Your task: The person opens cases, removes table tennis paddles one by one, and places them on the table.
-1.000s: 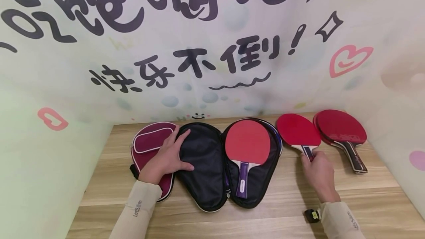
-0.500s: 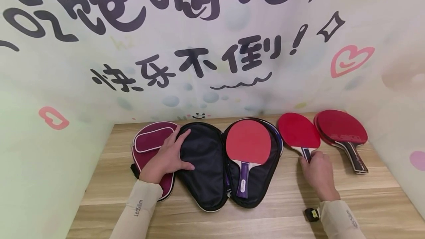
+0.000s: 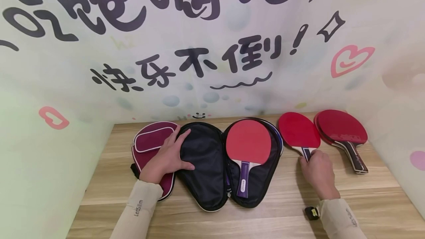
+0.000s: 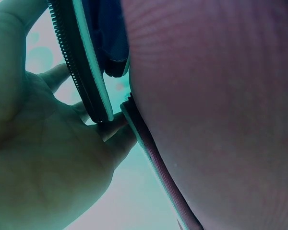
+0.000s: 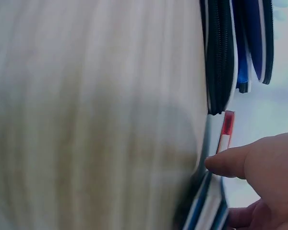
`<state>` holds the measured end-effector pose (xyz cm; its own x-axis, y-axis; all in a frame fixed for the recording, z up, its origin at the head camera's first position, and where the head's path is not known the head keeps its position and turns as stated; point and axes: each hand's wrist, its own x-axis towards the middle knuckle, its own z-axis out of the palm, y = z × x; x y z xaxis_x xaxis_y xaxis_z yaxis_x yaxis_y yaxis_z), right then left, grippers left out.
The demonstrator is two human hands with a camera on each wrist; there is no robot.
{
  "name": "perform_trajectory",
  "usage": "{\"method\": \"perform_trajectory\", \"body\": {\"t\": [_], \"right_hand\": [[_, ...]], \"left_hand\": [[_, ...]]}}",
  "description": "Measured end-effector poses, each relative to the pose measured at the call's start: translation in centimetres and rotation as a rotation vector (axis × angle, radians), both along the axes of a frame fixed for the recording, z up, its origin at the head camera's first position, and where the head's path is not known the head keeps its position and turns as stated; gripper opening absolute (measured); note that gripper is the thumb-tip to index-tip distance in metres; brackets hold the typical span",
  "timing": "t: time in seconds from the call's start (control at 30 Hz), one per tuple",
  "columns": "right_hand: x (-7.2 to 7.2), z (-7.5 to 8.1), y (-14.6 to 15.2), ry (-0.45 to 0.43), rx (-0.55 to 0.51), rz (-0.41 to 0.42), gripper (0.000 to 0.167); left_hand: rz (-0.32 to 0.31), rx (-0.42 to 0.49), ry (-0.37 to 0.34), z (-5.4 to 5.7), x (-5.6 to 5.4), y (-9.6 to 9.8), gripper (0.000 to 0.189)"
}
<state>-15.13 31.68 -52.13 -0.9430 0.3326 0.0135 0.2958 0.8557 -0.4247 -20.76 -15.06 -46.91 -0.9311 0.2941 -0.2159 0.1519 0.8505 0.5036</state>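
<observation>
While right grip [image 3: 317, 174] pinches red paddle [image 3: 299, 130] by its handle [image 3: 306, 153], right of frame centre, left grip [image 3: 168, 156] spreads unclenched over left edge of black case [image 3: 204, 169], centre-left; worktop [image 3: 259, 222] spans frame bottom.

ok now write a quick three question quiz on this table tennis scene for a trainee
1. True or false: the red-faced, purple-handled bat lies on the open black fabric case.
2. Which hand holds the red-faced bat with the dark-striped pale handle?
3. In the head view, the maroon fabric case with white piping lies: A) right of the black case, B) left of it.

Key: 1 true; 2 the right hand; 3 B.
</observation>
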Motion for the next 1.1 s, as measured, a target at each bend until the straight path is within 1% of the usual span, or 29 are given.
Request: {"method": "perform_trajectory", "body": {"t": [0.07,0.13,0.2,0.23,0.3,0.33,0.37,0.43,0.5,0.57,0.63,0.73,0.9,1.1], "right_hand": [[0.2,0.3,-0.3,0.010,0.026,0.001,0.043],[0.5,0.8,-1.0,0.069,0.052,0.007,0.048],[0.7,1.4,-1.9,0.182,0.058,0.021,0.048],[0.7,1.7,-2.6,0.255,0.039,0.035,0.046],[0.9,2.3,-3.9,0.384,-0.002,0.094,0.041],[0.9,2.4,-4.6,0.430,-0.023,0.129,0.038],[1.0,2.6,-5.3,0.449,-0.043,0.159,0.035],[1.2,2.8,-6.6,0.426,-0.080,0.211,0.033],[1.2,2.8,-7.5,0.336,-0.111,0.245,0.037],[1.3,2.7,-8.2,0.224,-0.135,0.255,0.043],[1.2,2.5,-8.5,0.136,-0.163,0.259,0.048],[1.2,2.2,-8.9,0.069,-0.197,0.246,0.053],[1.1,1.9,-9.2,0.065,-0.205,0.249,0.060],[1.0,1.7,-9.3,0.084,-0.189,0.250,0.060]], "left_hand": [[0.001,0.002,0.001,0.0,0.0,0.0,0.121],[0.001,0.002,0.003,0.0,0.0,-0.1,0.121],[0.001,-0.002,0.006,-0.1,0.1,-0.1,0.121],[0.001,-0.005,0.007,-0.1,0.1,-0.2,0.121],[0.003,-0.011,0.008,-0.1,0.1,-0.2,0.122],[0.006,-0.013,0.009,0.0,0.1,-0.3,0.122],[0.009,-0.013,0.010,0.0,0.1,-0.3,0.122],[0.014,-0.013,0.011,0.0,0.1,-0.4,0.122],[0.015,-0.013,0.012,0.0,0.1,-0.4,0.122],[0.006,-0.012,0.009,-0.1,0.1,-0.4,0.121],[-0.004,-0.010,0.005,-0.2,0.2,-0.3,0.121],[-0.005,0.000,0.004,-0.1,0.2,-0.3,0.121],[0.009,0.001,0.002,0.1,0.3,-0.3,0.121],[0.009,0.001,-0.001,0.1,0.3,-0.4,0.121]]}}
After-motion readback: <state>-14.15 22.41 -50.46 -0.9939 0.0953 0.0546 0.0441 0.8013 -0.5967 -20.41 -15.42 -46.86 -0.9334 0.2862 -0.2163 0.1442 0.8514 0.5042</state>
